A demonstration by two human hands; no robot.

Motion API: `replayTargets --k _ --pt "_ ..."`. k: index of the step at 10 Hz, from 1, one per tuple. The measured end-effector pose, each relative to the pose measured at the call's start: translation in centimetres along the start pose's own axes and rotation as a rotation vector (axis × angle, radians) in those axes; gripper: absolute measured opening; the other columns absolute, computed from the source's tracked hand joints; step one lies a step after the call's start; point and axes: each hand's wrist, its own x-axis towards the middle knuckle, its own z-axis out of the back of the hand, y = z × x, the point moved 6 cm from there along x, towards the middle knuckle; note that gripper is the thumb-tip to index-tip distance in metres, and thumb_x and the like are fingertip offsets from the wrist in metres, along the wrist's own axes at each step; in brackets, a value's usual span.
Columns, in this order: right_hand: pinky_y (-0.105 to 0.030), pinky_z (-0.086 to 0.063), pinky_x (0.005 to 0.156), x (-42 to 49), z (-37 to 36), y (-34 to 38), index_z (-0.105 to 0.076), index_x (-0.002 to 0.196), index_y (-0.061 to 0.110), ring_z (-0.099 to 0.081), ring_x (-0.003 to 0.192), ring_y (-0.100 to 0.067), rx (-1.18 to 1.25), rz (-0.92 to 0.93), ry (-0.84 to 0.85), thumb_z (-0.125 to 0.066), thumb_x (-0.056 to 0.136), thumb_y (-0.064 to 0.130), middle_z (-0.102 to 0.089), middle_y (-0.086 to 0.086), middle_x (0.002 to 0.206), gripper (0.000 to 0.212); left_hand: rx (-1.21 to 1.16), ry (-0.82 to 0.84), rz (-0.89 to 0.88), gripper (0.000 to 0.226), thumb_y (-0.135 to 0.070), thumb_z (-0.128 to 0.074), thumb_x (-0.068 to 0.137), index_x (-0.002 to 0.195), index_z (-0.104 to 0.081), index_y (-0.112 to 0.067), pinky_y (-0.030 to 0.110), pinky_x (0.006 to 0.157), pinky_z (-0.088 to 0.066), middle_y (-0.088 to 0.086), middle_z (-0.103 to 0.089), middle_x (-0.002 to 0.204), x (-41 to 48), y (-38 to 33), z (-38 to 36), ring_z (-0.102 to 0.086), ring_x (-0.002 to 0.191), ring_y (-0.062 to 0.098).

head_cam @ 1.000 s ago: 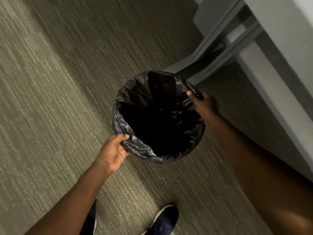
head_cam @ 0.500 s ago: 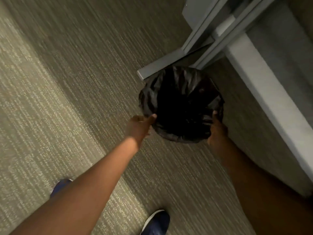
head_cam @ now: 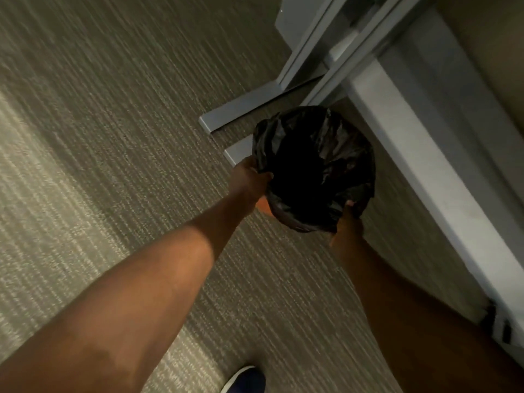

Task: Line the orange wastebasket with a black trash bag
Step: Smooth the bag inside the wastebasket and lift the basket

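The black trash bag (head_cam: 326,154) lines the wastebasket and folds over its whole rim. Only a small strip of the orange wastebasket (head_cam: 263,206) shows under the bag at the lower left. My left hand (head_cam: 249,178) grips the bag-covered rim on the left side. My right hand (head_cam: 347,219) holds the rim at the lower right, its fingers pressed on the plastic. The basket sits beside the desk, close to the grey metal feet.
Grey metal desk feet (head_cam: 241,109) lie on the carpet just behind the basket. A white desk edge (head_cam: 419,177) runs along the right. My dark blue shoe (head_cam: 245,380) is at the bottom. Carpet spreads out to the left.
Both hands have carried the lined basket away from me and to the right, up against the desk feet. My right hand shifted from the far rim to the near right rim.
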Motion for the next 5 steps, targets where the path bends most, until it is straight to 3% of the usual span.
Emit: replayTargets --k 1,2,3,4,5 --pt "-0.039 -0.057 0.072 0.6 0.3 0.0 -0.047 0.149 0.009 -0.066 0.116 -0.037 -0.021 -0.014 -0.003 -0.06 0.098 0.048 -0.063 -0.016 0.137 0.066 0.012 0.03 -0.066 0.031 0.0 -0.069 0.087 0.083 -0.055 -0.028 0.021 0.05 -0.055 -0.017 -0.064 0.07 0.5 0.1 -1.1 -0.065 0.067 0.009" --pt "-0.026 -0.052 0.057 0.4 0.5 0.6 -0.051 0.146 0.015 -0.067 0.08 -0.023 -0.145 -0.039 0.037 -0.056 0.089 0.071 -0.07 -0.007 0.11 0.08 0.059 0.076 -0.096 0.023 -0.012 -0.072 0.089 0.107 -0.058 -0.016 0.038 0.075 -0.061 0.001 -0.067 0.1 0.6 -0.2 -2.2 -0.068 0.098 0.03" --pt "-0.036 -0.053 0.079 -0.2 0.7 0.9 -0.048 0.15 0.022 -0.065 0.103 -0.03 -0.193 -0.116 0.075 -0.041 0.077 0.092 -0.062 -0.01 0.14 0.102 0.085 0.168 -0.102 0.056 -0.03 -0.075 0.09 0.138 -0.056 -0.01 0.051 0.101 -0.052 0.012 -0.064 0.134 -0.5 -0.8 -2.5 -0.061 0.124 0.032" --pt "-0.05 -0.043 0.103 -1.1 1.5 1.3 -0.043 0.154 0.024 -0.056 0.127 -0.038 -0.257 -0.174 0.049 -0.024 0.071 0.099 -0.053 -0.012 0.151 0.113 0.129 0.119 -0.029 0.075 -0.042 -0.076 0.087 0.147 -0.046 -0.008 0.046 0.108 -0.047 0.014 -0.054 0.147 -1.8 -0.8 -1.3 -0.053 0.134 0.03" --pt "-0.044 -0.045 0.108 -3.4 1.2 1.4 -0.035 0.158 0.02 -0.043 0.143 -0.037 -0.23 -0.084 0.077 -0.023 0.085 0.088 -0.039 -0.015 0.162 0.1 0.33 0.038 0.077 0.086 -0.048 -0.074 0.085 0.149 -0.038 -0.003 0.043 0.106 -0.046 0.022 -0.049 0.148 -4.5 0.4 1.2 -0.051 0.133 0.034"
